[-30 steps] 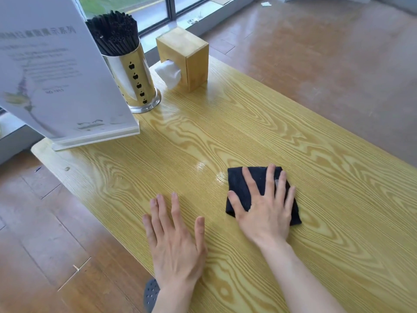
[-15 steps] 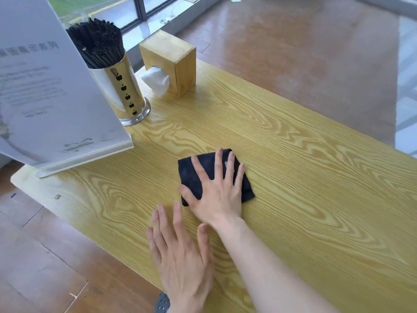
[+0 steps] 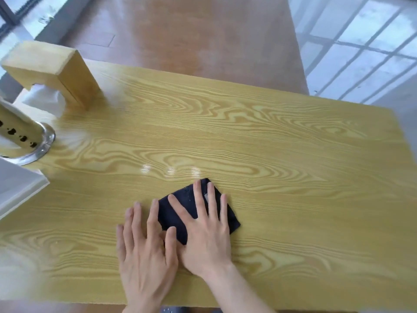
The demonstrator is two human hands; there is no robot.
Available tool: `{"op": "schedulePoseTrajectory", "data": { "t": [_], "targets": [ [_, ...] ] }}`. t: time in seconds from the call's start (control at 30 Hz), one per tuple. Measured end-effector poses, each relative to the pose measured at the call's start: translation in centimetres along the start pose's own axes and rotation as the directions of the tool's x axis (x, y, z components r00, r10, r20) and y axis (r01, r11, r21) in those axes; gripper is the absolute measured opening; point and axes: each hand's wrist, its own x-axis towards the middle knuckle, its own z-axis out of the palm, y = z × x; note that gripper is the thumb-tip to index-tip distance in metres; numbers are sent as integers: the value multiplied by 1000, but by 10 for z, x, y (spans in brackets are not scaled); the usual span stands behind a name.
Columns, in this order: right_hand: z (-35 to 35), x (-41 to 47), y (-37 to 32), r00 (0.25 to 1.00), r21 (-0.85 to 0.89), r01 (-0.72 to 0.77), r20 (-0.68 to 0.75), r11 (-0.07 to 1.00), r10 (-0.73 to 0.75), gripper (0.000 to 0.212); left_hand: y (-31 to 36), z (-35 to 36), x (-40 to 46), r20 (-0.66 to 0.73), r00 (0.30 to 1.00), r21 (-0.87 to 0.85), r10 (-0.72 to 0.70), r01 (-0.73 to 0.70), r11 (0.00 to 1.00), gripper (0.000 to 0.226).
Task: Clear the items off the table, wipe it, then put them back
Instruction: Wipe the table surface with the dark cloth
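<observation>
A folded dark cloth (image 3: 230, 219) lies on the yellow wood-grain table (image 3: 270, 143), near its front edge. My right hand (image 3: 203, 231) presses flat on the cloth with fingers spread. My left hand (image 3: 144, 249) lies flat on the bare table just left of the cloth, thumb touching the right hand. At the far left stand a wooden tissue box (image 3: 52, 71) with white tissue hanging out, a metal holder (image 3: 24, 136) with apple-shaped cut-outs, and the corner of a white sign stand (image 3: 20, 188).
Brown wooden floor (image 3: 203, 35) lies beyond the table's far edge. A window's reflection (image 3: 361, 41) falls on the floor at the upper right. The right half of the table shows only wood grain.
My view has swung to the right, so the sign and holder slid to the left edge. My right hand and the cloth have come closer to my left hand, and now touch it.
</observation>
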Motion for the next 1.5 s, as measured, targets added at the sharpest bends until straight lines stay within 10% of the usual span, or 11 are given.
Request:
{"op": "schedulePoseTrajectory", "data": {
  "t": [0.9,1.5],
  "targets": [
    [-46,-194,263,853,-85,-520,3,850,522,79,115,53,-82,270,887,229,375,-437,870,88],
    [-128,-113,171,960,50,-275,70,960,272,85,126,-47,-59,201,940,127,275,-304,944,86]
  ]
}}
